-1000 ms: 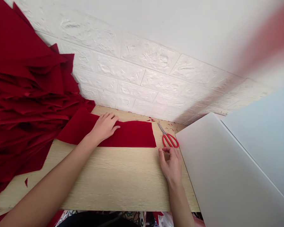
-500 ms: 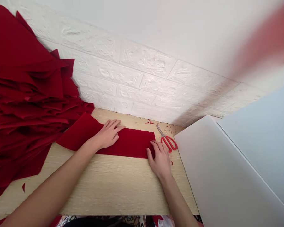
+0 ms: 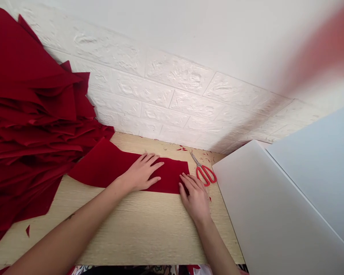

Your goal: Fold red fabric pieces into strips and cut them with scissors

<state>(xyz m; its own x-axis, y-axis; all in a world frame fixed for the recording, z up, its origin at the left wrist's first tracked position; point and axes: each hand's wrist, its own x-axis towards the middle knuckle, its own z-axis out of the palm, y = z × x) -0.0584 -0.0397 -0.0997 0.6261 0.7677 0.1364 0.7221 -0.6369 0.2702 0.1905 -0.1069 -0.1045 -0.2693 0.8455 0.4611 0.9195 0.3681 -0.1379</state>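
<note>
A strip of dark red fabric (image 3: 103,168) lies flat on the light wooden table (image 3: 143,225), its wider left end next to a big heap of the same cloth. Across the middle of the strip rests my left hand (image 3: 143,172), open, palm down with fingers spread. My right hand (image 3: 196,196) lies over the strip's right end, fingers stretched out and resting on the cloth near its edge. Just beyond the right hand sit scissors (image 3: 205,172) with red handles, lying loose with their blades pointing to the wall.
The heap of red fabric pieces (image 3: 31,126) fills the left side. A white brick-pattern wall (image 3: 160,99) bounds the back, and a white box-like panel (image 3: 263,198) stands at the right. Small red scraps (image 3: 183,148) lie along the wall; another scrap (image 3: 28,230) lies front left.
My left hand has slid to the right along the fabric, and its fingers are spread wider. The right hand stays at the strip's right end.
</note>
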